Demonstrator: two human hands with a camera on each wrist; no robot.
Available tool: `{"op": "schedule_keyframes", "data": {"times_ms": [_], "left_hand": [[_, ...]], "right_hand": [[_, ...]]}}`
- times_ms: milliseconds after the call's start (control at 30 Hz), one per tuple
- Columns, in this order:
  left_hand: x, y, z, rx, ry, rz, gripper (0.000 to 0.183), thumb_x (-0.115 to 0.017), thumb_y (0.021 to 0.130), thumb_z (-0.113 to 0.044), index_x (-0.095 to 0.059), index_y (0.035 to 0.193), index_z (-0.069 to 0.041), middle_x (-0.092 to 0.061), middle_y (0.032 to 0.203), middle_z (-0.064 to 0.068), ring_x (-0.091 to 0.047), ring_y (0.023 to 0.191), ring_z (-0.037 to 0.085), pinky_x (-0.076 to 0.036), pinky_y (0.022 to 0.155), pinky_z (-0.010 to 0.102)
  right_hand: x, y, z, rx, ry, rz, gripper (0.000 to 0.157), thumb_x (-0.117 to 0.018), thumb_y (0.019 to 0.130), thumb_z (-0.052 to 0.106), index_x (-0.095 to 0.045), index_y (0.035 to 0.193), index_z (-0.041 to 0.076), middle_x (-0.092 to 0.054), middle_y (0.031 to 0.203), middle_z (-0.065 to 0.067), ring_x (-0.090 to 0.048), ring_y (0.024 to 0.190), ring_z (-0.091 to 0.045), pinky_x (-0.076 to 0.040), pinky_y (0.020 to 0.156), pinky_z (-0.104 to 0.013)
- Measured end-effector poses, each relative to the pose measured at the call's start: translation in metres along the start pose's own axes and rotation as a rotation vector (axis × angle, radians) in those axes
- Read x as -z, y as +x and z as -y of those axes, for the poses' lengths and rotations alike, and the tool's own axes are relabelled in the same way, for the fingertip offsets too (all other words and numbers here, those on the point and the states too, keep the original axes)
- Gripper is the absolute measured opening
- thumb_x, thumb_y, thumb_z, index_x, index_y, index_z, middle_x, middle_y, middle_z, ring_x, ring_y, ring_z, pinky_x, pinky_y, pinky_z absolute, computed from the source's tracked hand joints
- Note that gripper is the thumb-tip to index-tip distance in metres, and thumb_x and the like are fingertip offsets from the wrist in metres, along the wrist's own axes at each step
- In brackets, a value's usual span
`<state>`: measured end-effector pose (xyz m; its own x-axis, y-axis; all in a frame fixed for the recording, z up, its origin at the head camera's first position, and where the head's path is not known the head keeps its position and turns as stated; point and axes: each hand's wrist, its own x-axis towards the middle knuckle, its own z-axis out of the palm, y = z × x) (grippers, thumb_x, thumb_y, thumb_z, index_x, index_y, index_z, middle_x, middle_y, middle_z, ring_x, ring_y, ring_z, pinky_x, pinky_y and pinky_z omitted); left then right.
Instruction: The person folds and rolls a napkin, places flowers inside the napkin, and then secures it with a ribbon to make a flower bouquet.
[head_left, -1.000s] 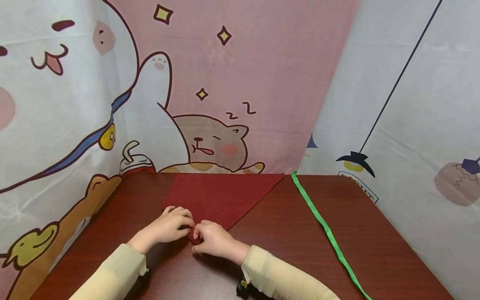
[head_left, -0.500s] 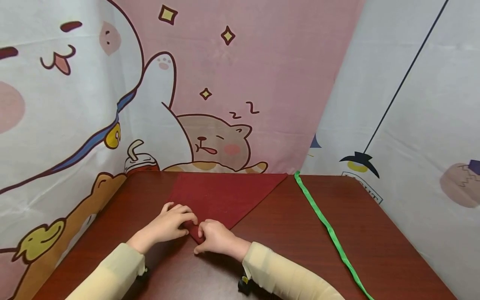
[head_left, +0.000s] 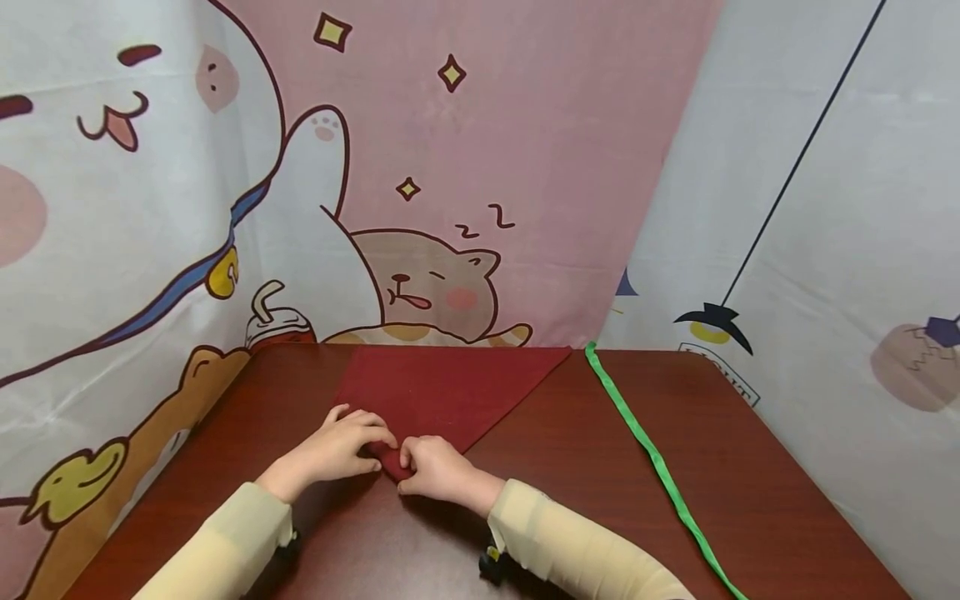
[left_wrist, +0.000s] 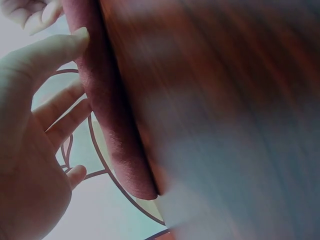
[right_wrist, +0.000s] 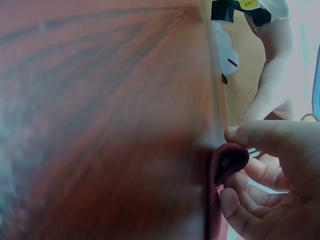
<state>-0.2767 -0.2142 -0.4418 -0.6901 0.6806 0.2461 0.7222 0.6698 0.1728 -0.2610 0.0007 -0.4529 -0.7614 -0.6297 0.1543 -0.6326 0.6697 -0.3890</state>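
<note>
A dark red cloth [head_left: 450, 392] lies on the table, its far edge along the table's back. Its near edge is turned into a roll [head_left: 392, 462] between the two hands. My left hand [head_left: 337, 447] holds the roll's left part; in the left wrist view the thumb lies on the roll [left_wrist: 107, 115] with the fingers behind it. My right hand [head_left: 438, 468] pinches the roll's right end between thumb and curled fingers. The right wrist view shows that end [right_wrist: 232, 160] as a hollow loop. Part of the roll is hidden under the fingers.
A long green ribbon [head_left: 652, 454] runs down the right side of the brown table [head_left: 570, 483], apart from the cloth. Behind the table hangs a curtain [head_left: 570, 167] printed with cartoon animals. Each wrist carries a small black camera [head_left: 491, 565].
My right thumb has moved forward and closed up against the roll. The rolled near edge sits slightly farther from me and looks rounder. My left hand has barely moved.
</note>
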Motion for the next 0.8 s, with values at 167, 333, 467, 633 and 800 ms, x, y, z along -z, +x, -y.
{"op": "schedule_keyframes", "data": {"times_ms": [167, 333, 467, 633, 800], "left_hand": [[0.0, 0.004, -0.001, 0.01, -0.006, 0.015, 0.028, -0.075, 0.08, -0.021, -0.07, 0.106, -0.03, -0.061, 0.107, -0.01, -0.053, 0.109, 0.018, -0.022, 0.096, 0.068], [-0.003, 0.007, -0.001, 0.012, 0.0, 0.026, 0.024, -0.074, 0.082, -0.023, -0.071, 0.106, -0.028, -0.062, 0.107, -0.01, -0.053, 0.11, 0.019, -0.021, 0.096, 0.069], [-0.006, 0.011, 0.0, 0.015, 0.002, 0.037, 0.02, -0.072, 0.086, -0.025, -0.071, 0.106, -0.027, -0.062, 0.108, -0.01, -0.053, 0.11, 0.02, -0.022, 0.095, 0.069], [-0.007, 0.015, 0.0, 0.028, -0.025, 0.039, 0.015, -0.069, 0.089, -0.024, -0.072, 0.104, -0.025, -0.062, 0.108, -0.007, -0.051, 0.112, 0.022, -0.022, 0.095, 0.068], [-0.008, 0.019, 0.0, 0.041, -0.05, 0.031, 0.014, -0.067, 0.091, -0.02, -0.073, 0.103, -0.023, -0.062, 0.107, -0.005, -0.05, 0.113, 0.024, -0.022, 0.094, 0.068]], "right_hand": [[0.005, -0.002, -0.005, -0.031, 0.062, 0.001, 0.027, -0.082, 0.074, 0.02, -0.058, 0.085, 0.015, -0.053, 0.069, 0.01, -0.048, 0.062, -0.001, -0.039, 0.058, -0.015], [0.009, -0.004, -0.008, -0.048, 0.138, 0.001, 0.028, -0.081, 0.077, 0.015, -0.057, 0.092, 0.012, -0.055, 0.07, 0.011, -0.052, 0.062, 0.0, -0.042, 0.06, -0.016], [0.012, -0.006, -0.011, -0.043, 0.167, -0.015, 0.03, -0.079, 0.079, 0.012, -0.056, 0.097, 0.011, -0.057, 0.07, 0.009, -0.053, 0.061, -0.001, -0.043, 0.061, -0.017], [0.013, -0.007, -0.014, -0.042, 0.18, -0.03, 0.026, -0.076, 0.081, 0.01, -0.058, 0.1, 0.011, -0.06, 0.068, 0.009, -0.052, 0.059, 0.002, -0.041, 0.058, -0.016], [0.015, -0.008, -0.017, -0.045, 0.19, -0.043, 0.02, -0.073, 0.083, 0.008, -0.062, 0.099, 0.013, -0.064, 0.072, 0.01, -0.055, 0.063, 0.004, -0.042, 0.058, -0.016]]}}
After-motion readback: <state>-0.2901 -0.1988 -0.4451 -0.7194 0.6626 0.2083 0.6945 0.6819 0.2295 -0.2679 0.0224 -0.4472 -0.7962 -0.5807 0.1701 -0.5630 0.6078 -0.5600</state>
